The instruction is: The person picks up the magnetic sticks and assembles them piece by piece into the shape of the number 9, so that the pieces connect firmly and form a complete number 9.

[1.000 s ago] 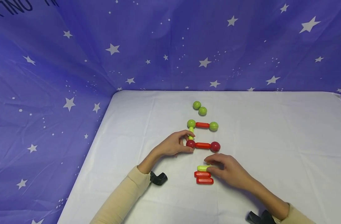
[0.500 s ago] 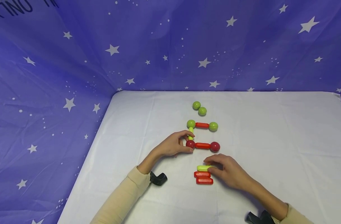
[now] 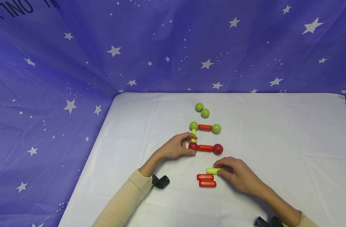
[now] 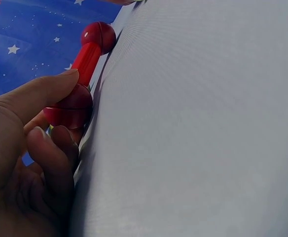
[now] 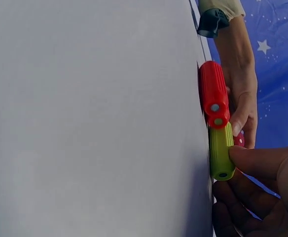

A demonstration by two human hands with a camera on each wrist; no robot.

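Note:
My left hand [image 3: 174, 147] holds a red ball [image 3: 192, 146] with thumb and fingers at the near left corner of a ball-and-stick frame. From that ball, one red stick [image 3: 205, 148] runs to a second red ball [image 3: 218, 149]. A yellow-green stick [image 3: 193, 131] leads away from it to a green ball [image 3: 193, 125], which another red stick [image 3: 205, 127] joins to a further green ball [image 3: 216, 128]. Nearer the front, my right hand [image 3: 239, 175] pinches a loose yellow-green magnetic stick [image 5: 222, 153] low at the table. Its right end is hidden by the thumb in the head view.
Two loose red sticks [image 3: 206, 180] lie side by side just left of the right hand. Behind the frame, two loose green balls [image 3: 202, 110] touch each other. The white tabletop [image 3: 275, 126] meets a blue star-patterned cloth [image 3: 161, 47] at the back and left.
My right hand has shifted slightly to the right, drawing the yellow-green stick away from the two red ones. The left hand and the frame stay in place.

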